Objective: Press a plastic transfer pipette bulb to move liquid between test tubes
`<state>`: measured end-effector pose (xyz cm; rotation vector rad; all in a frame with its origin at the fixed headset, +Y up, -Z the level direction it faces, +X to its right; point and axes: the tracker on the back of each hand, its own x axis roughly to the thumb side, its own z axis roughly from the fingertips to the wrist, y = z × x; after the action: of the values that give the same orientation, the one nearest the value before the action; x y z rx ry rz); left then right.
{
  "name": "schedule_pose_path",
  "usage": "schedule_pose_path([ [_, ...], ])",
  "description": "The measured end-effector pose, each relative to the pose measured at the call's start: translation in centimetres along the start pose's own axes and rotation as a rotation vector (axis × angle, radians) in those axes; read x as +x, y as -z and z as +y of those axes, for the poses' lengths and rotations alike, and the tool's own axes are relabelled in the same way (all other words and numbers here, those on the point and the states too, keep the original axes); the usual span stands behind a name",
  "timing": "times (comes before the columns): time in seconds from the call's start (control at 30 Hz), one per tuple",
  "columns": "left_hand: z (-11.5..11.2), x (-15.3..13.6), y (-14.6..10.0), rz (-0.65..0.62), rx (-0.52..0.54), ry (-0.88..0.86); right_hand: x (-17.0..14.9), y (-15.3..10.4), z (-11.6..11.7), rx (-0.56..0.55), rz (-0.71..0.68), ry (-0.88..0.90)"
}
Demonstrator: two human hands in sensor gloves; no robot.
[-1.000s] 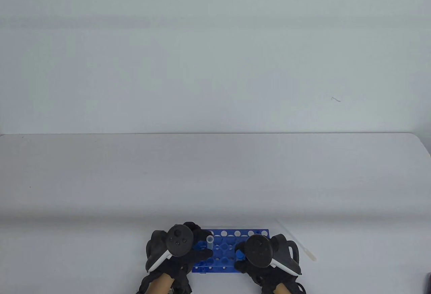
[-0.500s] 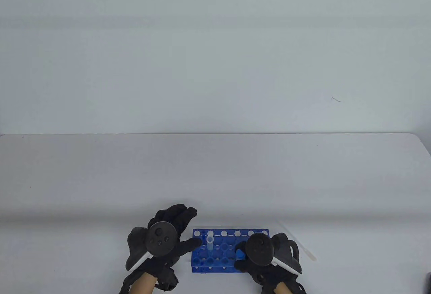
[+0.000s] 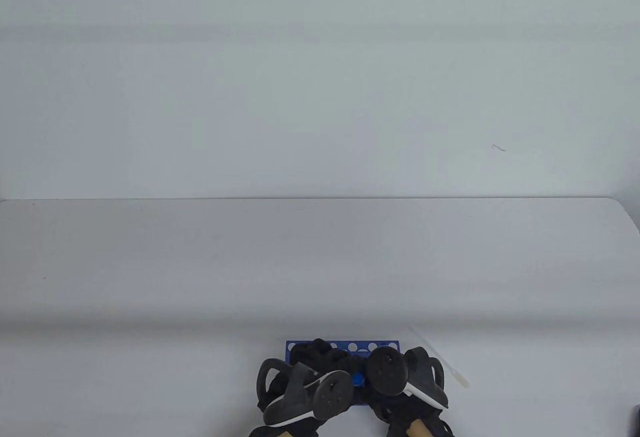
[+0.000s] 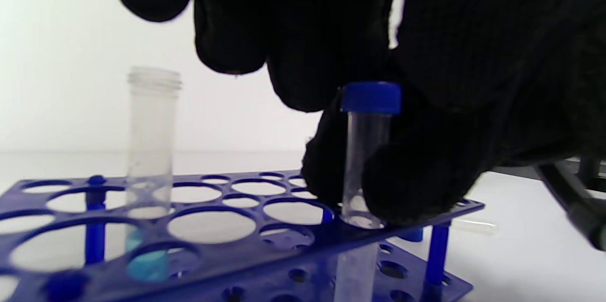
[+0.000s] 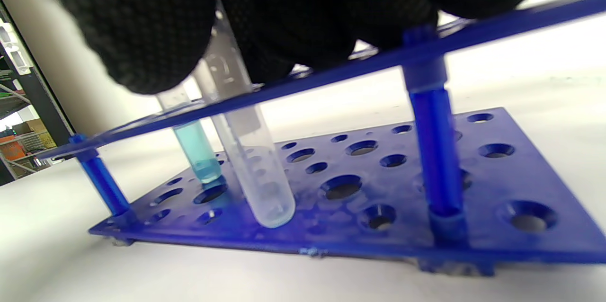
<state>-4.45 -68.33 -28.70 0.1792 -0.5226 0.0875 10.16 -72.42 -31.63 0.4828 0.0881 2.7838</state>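
Observation:
A blue test tube rack [image 3: 380,346] stands at the table's near edge. An uncapped tube [image 4: 152,141] with blue liquid [image 5: 195,148] at its bottom stands in it. My right hand [image 3: 362,386] grips a clear tube with a blue cap [image 4: 371,97] by its upper part, the tube [image 5: 255,169] sitting tilted in a rack hole. My left hand [image 3: 320,351] is over the rack, its fingertips [image 4: 298,89] hanging just above and beside the blue cap, holding nothing. The plastic pipette [image 3: 452,373] lies on the table to the right of the rack, beyond my right hand.
The white table [image 3: 320,267] stretches far beyond the rack. A dark object [image 3: 635,417] shows at the right edge near the front. Shelving [image 5: 19,103] shows at the left of the right wrist view.
My left hand let go of the uncapped tube, swung out to the left of the rack, then came right over the rack next to my right hand. The right hand stayed put.

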Motion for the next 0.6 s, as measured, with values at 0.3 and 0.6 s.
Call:
schedule_pose_path([
  [0.3, -0.8, 0.8, 0.1, 0.03, 0.088, 0.041, -0.1, 0.1, 0.1, -0.007, 0.002, -0.003],
  [0.6, -1.1, 0.7, 0.1, 0.061, 0.103, 0.064, 0.0, 0.0, 0.2, -0.018, -0.004, -0.02],
])
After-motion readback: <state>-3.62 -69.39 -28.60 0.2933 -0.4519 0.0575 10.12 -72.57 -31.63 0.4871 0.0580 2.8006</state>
